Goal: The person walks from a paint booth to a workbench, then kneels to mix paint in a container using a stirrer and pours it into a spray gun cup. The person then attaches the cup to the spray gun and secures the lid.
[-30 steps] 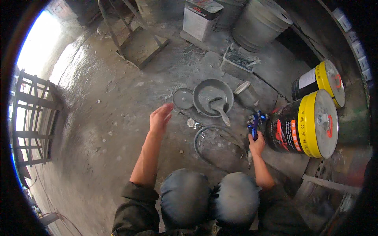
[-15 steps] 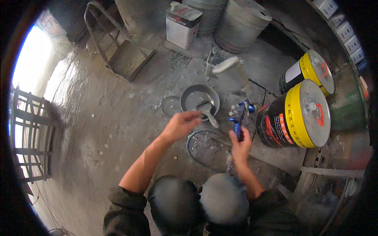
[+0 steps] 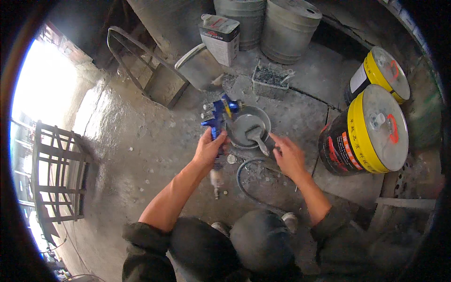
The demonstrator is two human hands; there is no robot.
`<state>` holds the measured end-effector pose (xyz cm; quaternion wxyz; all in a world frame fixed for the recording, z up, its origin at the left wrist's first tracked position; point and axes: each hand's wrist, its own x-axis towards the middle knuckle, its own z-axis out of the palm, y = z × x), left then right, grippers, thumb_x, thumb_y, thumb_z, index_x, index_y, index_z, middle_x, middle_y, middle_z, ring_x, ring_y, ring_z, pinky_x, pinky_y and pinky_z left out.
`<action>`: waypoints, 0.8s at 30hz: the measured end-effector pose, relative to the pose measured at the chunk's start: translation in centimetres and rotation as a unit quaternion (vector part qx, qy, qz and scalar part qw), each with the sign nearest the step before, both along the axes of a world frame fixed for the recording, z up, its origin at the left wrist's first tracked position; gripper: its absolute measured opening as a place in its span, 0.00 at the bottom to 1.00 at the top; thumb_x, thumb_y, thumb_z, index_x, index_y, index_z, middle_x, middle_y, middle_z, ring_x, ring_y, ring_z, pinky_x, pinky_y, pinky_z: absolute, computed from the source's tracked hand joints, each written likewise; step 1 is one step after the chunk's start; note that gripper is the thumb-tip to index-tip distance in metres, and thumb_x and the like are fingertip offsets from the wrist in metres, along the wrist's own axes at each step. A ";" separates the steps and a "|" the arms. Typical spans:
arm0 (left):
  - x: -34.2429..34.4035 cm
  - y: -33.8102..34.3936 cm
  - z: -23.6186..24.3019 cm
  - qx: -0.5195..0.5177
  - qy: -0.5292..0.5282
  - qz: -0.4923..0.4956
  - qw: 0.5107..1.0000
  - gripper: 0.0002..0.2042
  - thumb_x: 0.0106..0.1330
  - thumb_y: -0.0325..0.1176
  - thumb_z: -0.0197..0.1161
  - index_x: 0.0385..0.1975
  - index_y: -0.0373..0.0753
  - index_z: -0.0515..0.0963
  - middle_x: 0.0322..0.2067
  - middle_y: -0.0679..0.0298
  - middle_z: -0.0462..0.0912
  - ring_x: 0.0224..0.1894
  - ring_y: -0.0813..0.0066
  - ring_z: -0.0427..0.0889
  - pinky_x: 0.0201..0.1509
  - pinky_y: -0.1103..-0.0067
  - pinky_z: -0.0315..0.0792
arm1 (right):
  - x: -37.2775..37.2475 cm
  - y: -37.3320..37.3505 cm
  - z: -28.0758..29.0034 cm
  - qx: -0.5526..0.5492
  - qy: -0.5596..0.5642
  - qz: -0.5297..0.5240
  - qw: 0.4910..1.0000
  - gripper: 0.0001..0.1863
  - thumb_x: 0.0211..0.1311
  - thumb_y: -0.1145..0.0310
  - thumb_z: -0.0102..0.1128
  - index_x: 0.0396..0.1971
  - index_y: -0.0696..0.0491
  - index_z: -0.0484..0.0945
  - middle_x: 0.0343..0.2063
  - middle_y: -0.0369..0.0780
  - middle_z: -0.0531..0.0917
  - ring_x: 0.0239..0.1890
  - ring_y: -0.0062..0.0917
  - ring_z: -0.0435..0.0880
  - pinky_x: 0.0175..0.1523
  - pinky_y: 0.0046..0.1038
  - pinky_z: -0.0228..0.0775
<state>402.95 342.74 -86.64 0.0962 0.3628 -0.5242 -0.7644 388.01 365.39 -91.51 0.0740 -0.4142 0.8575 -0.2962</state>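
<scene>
A blue spray gun [image 3: 216, 115] with silver knobs is gripped by its handle in my left hand [image 3: 207, 149], just left of a round metal pan [image 3: 269, 123]. Grey liquid [image 3: 242, 127] covers the bottom of the pan. A paintbrush [image 3: 257, 139], coated grey, rests in it with the handle sticking over the near rim. Beside that rim and the brush handle is my right hand [image 3: 290, 157], its index finger stretched toward the pan and the other fingers partly curled. I see nothing held in it; whether the fingertip touches the rim, I cannot tell.
A hose [image 3: 240, 181] curls on the floor nearby. Behind the pan are a tilted grey bucket [image 3: 199, 70], a tray of dark bits [image 3: 271, 82], a rectangular can [image 3: 221, 41] and metal drums [image 3: 289, 33]. Yellow-banded pails [image 3: 373, 129] stand right, a slatted rack [image 3: 58, 174] left.
The spray gun has passed from my right hand to my left. My right hand has come toward the pan. The bucket has shifted left, uncovering the tray. The view has shifted slightly.
</scene>
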 end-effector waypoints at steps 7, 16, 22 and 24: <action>0.8 -0.6 -0.9 -0.050 -0.093 0.054 0.993 0.13 0.71 0.42 0.61 0.33 0.41 0.69 0.20 0.68 0.73 0.17 0.79 0.70 0.20 0.79 0.66 | -1.4 -4.1 -3.6 -0.061 -0.021 0.084 0.994 0.21 0.57 0.64 0.67 0.52 0.48 0.80 0.36 0.44 0.82 0.41 0.39 0.83 0.42 0.39 0.76; 0.9 -2.4 -1.8 -0.048 -0.035 0.070 0.996 0.04 0.65 0.25 0.60 0.37 0.38 0.72 0.29 0.65 0.78 0.23 0.77 0.76 0.25 0.79 0.70 | -3.2 -8.9 -2.9 -0.109 -0.108 -0.043 0.987 0.14 0.57 0.59 0.67 0.35 0.54 0.80 0.27 0.46 0.86 0.32 0.43 0.85 0.37 0.41 0.75; -0.3 -2.4 -2.9 0.021 -0.021 0.004 1.000 0.07 0.71 0.33 0.62 0.38 0.39 0.72 0.31 0.68 0.77 0.20 0.81 0.67 0.23 0.81 0.66 | -3.3 -7.6 -3.1 -0.109 -0.142 -0.017 0.984 0.12 0.59 0.61 0.66 0.36 0.54 0.80 0.30 0.46 0.86 0.35 0.42 0.86 0.39 0.37 0.75; -1.1 -1.8 -3.4 0.021 -0.028 0.008 0.999 0.08 0.73 0.37 0.60 0.38 0.39 0.71 0.30 0.69 0.76 0.20 0.83 0.66 0.23 0.81 0.64 | -3.3 -7.0 -3.7 -0.132 -0.143 -0.036 0.980 0.12 0.60 0.61 0.66 0.36 0.54 0.79 0.31 0.47 0.86 0.36 0.42 0.86 0.39 0.38 0.75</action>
